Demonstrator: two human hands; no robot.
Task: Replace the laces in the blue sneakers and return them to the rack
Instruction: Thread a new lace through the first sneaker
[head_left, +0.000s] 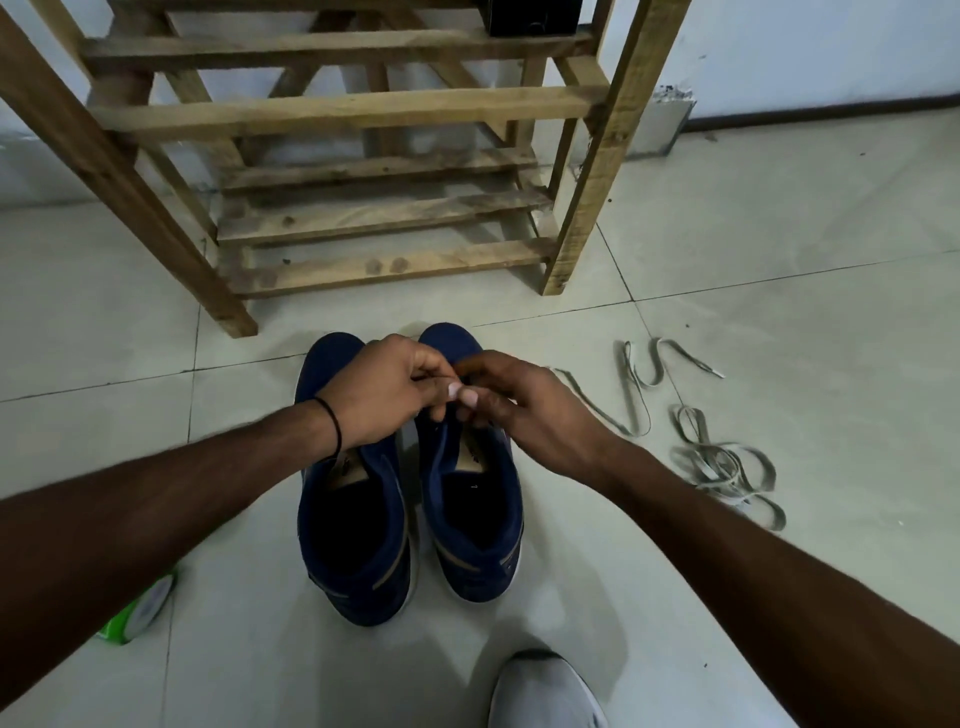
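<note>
1. Wooden rack, standing ahead of me.
2. Blue sneakers, side by side on the floor just before it.
3. My left hand and right hand, fingers curled, tips meeting over the right-side sneaker; I cannot tell what they pinch.
4. Loose grey laces, on the floor to the right.

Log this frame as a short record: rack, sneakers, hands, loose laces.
rack: slatted wooden rack standing on the tiled floor
sneakers: two blue fabric sneakers side by side, toes toward the rack
left hand: fingers curled above the right sneaker
right hand: fingertips meeting the left's; anything pinched is hidden
loose laces: pale flat laces on floor, right of sneakers
</note>
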